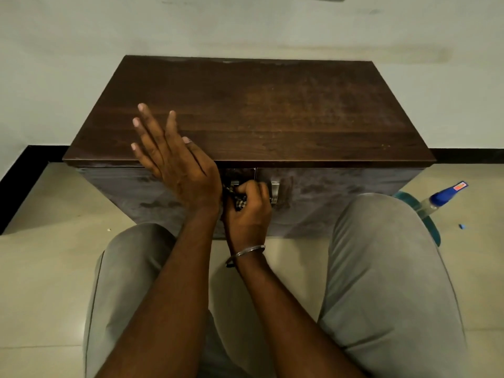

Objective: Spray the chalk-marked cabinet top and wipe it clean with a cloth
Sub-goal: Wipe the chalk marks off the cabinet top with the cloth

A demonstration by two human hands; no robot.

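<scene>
A low dark wooden cabinet stands against the wall; its top [272,110] shows a dull, smeared patch right of centre and no clear chalk lines. My left hand [174,159] hovers flat with fingers spread over the top's front left edge. My right hand [249,205] is below the edge, in front of the doors, fingers closed on a small dark patterned cloth [237,199]. A spray bottle [439,199] with a blue head lies on the floor to the right of the cabinet.
Two metal door handles [274,190] sit at the middle of the cabinet front. My knees in grey trousers [381,268] flank the cabinet. A teal object [431,225] lies behind my right knee. A small blue piece [462,226] lies on the tiled floor.
</scene>
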